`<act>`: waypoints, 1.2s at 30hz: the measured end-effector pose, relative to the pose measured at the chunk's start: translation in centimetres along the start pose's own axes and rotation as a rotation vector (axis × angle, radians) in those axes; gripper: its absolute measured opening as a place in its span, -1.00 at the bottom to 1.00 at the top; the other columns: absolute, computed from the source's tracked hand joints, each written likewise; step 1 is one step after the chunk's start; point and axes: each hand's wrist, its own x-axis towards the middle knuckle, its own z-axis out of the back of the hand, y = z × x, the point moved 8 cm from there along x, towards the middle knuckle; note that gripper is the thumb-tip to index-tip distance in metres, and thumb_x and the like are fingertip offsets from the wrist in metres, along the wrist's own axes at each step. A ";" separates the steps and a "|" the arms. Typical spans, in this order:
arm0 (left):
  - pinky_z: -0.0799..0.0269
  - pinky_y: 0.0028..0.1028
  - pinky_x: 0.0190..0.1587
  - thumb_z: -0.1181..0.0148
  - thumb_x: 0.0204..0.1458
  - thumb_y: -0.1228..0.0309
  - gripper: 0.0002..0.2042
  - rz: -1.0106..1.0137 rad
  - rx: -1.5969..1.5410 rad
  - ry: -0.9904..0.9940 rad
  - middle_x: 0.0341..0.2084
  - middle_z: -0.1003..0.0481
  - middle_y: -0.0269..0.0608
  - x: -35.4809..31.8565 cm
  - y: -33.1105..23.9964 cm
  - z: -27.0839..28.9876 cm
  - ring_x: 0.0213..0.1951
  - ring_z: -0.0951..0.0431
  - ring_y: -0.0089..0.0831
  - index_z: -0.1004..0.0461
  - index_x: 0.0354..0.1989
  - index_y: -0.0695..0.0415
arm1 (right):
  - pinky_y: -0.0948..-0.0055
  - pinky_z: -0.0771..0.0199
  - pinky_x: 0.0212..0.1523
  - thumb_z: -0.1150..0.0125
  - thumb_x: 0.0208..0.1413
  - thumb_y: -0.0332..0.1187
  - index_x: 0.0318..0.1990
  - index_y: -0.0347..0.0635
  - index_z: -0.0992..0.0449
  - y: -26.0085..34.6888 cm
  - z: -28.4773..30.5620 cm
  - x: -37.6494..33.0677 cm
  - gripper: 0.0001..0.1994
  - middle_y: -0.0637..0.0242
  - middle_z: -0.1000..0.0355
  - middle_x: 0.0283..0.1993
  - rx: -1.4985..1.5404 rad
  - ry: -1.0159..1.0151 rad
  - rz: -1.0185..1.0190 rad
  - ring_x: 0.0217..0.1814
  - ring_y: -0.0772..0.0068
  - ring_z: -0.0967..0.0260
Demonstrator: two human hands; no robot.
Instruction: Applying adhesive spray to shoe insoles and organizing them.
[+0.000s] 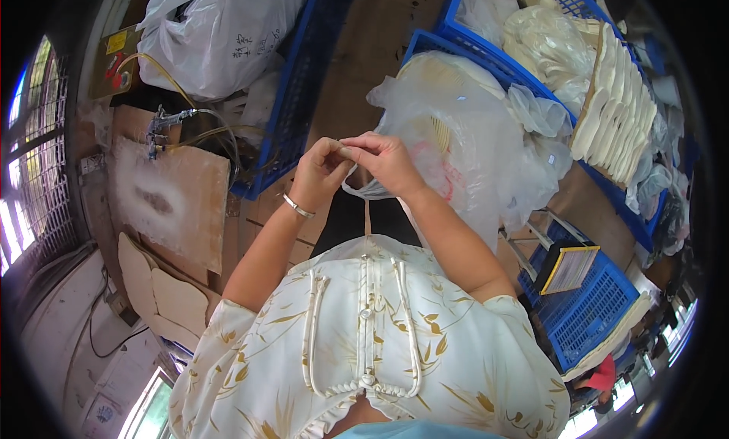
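My left hand (320, 169) and my right hand (389, 164) meet in front of my body, fingers bent and fingertips pinched together. Between them they grip a gathered edge of a large translucent plastic bag (478, 143); a loop of its film hangs just under my fingers. What lies right at the fingertips is too small to make out. The full bag bulges away to the right of my right hand, with pale, flat pieces dimly visible inside. A bracelet circles my left wrist.
Left stands a board (171, 203) with a spray gun (163, 127) and hose. A blue crate (292, 97) behind it holds a white bag (220, 36). Another blue crate (486, 59) at far right carries bags and a row of cream insole-like pieces (619, 108). An overturned-looking blue basket (585, 317) sits near right.
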 end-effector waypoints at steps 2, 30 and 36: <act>-0.37 -0.64 -0.38 -0.27 -0.08 0.59 -0.81 0.011 -0.024 0.013 -0.49 -0.41 -0.38 -0.3 1.2 1.1 -0.42 -0.41 -0.71 -0.33 -0.39 0.19 | 0.56 -0.43 -0.30 -0.28 0.02 -0.38 -0.23 -0.27 -0.59 0.6 -1.0 0.6 -0.81 0.36 -0.49 -0.38 0.019 0.023 0.101 -0.34 0.58 -0.41; -0.35 -0.37 0.09 -0.04 0.14 0.47 -0.58 0.436 -0.923 0.050 0.06 -0.39 0.00 -0.8 8.1 8.0 0.09 -0.42 -0.25 -0.23 0.17 0.29 | 0.56 -0.48 -0.25 -0.06 0.09 -0.49 0.10 -0.44 -0.34 -8.1 0.5 7.0 -0.60 0.05 -0.52 -0.18 -0.351 -0.431 -0.205 -0.30 0.41 -0.53; -0.43 -0.45 -0.03 -0.15 0.07 0.51 -0.63 0.548 -0.793 -0.052 -0.13 -0.51 -0.07 -0.1 10.7 8.8 -0.06 -0.52 -0.34 -0.33 0.07 0.28 | 0.52 -0.45 -0.33 -0.22 0.03 -0.35 -0.12 -0.31 -0.53 -6.3 -1.9 4.0 -0.72 0.19 -0.54 -0.31 -0.354 -0.292 -0.258 -0.43 0.47 -0.49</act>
